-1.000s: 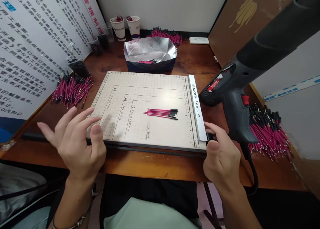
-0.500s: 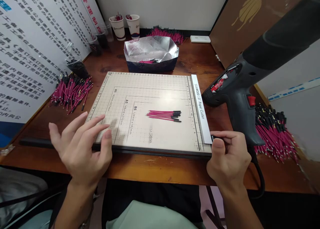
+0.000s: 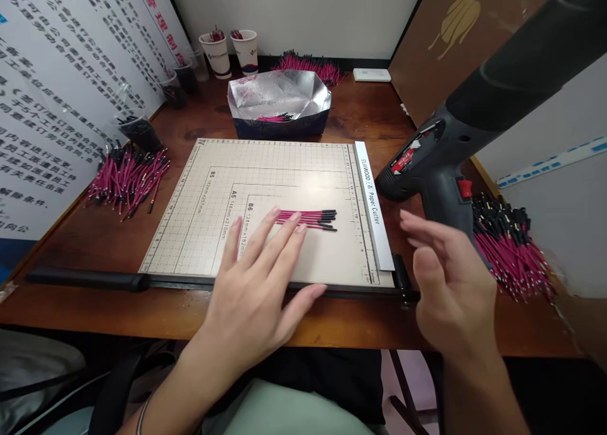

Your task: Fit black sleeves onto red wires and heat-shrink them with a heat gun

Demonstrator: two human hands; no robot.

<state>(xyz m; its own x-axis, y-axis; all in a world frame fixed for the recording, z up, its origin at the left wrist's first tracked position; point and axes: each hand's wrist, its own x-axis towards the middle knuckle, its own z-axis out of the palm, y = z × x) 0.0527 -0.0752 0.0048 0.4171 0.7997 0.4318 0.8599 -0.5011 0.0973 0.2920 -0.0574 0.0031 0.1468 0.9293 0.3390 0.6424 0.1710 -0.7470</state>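
Observation:
On the cream, grid-marked board of the paper cutter (image 3: 190, 195) lies a row of pink wires with black ends (image 3: 327, 219). My left hand (image 3: 258, 283) is over the board with its fingers spread, the fingertips covering the left ends of the wires; whether they touch is unclear. My right hand (image 3: 450, 277) is raised just right of the cutter's front corner, its fingers bent apart from the thumb, holding nothing. The cutter's black handle (image 3: 90, 279) lies down along the front edge.
A heat gun (image 3: 441, 150) stands at the right beside a wire pile (image 3: 512, 251). Another pile (image 3: 128, 179) is at the left, near plastic cups (image 3: 140, 128). Behind the board are a foil-lined box (image 3: 279, 124), paper cups (image 3: 246, 52) and more wires (image 3: 308, 67).
My left hand has moved right, from the board's left front corner to the wires. My right hand has let go of the part at the cutter's right front corner and shifted slightly right.

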